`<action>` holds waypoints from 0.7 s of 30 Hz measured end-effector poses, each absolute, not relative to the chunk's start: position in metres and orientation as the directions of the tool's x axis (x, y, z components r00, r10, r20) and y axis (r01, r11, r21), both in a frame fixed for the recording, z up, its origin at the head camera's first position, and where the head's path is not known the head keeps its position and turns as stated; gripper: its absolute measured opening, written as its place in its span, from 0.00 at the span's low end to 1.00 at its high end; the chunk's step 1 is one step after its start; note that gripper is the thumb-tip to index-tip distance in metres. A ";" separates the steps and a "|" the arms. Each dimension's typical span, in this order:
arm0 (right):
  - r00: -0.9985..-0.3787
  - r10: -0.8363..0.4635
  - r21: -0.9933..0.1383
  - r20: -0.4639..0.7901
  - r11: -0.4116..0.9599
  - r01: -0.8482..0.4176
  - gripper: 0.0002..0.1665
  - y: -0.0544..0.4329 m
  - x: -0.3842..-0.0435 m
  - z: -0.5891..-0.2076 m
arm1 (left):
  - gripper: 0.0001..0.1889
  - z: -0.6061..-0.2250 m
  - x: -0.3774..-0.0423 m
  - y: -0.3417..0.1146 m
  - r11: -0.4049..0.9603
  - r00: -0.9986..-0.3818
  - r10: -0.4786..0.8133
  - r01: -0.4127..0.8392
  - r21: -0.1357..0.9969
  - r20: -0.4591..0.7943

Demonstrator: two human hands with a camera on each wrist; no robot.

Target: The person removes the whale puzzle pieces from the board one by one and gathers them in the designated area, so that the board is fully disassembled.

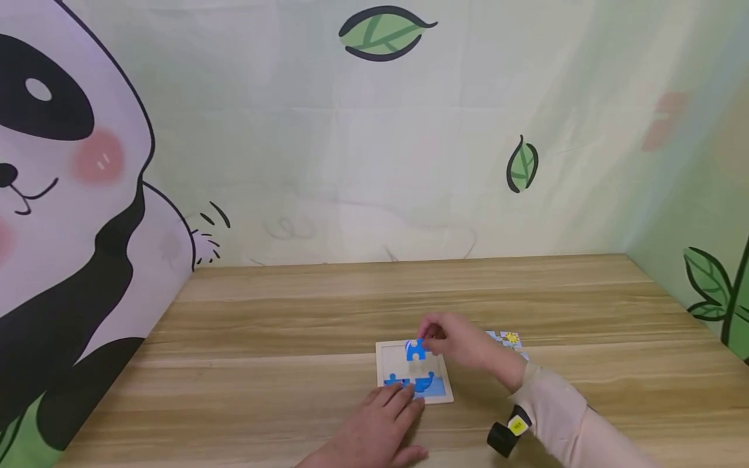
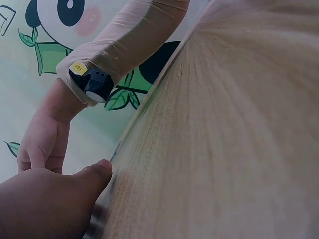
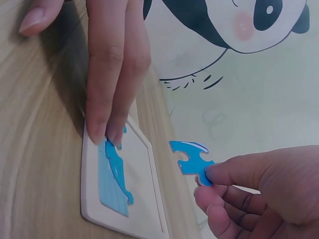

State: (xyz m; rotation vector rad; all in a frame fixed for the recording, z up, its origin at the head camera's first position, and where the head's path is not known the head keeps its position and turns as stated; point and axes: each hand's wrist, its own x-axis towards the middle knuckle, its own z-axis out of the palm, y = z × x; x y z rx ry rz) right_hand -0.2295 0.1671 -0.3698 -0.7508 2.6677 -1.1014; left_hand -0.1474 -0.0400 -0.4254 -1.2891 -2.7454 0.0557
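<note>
Below the right hand (image 1: 462,341), whose thumb and fingers pinch a blue puzzle piece (image 1: 415,351), lies a shallow puzzle tray (image 1: 393,359); the right wrist view shows the piece raised clear of it. Nearer the person, the left hand (image 1: 377,429), set apart from the right, rests its extended fingertips on the tray's near side, covering part of a row of fitted pieces (image 1: 434,388). Just beyond the right wrist, loose pieces (image 1: 512,338), one bearing a yellow sun, are partly hidden by the forearm. A black wrist camera (image 1: 502,439) hangs at the right sleeve (image 1: 552,403). Under both hands extends a wood-grain table (image 1: 234,390); beyond them stands a printed backdrop (image 1: 263,143) with a panda (image 1: 125,162) leftward and leaves.
</note>
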 end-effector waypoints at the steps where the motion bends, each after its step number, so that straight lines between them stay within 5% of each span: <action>1: -0.858 -0.510 -0.697 0.051 0.598 -0.397 0.02 0.169 -0.230 -0.369 | 0.36 -0.425 -0.148 -0.040 0.641 -0.636 0.768 0.764 -0.074 0.078; 21: -0.876 -0.471 -0.668 0.104 0.619 -0.413 0.02 0.204 -0.227 -0.368 | 0.36 -0.426 -0.148 -0.040 0.641 -0.638 0.768 0.767 -0.047 0.058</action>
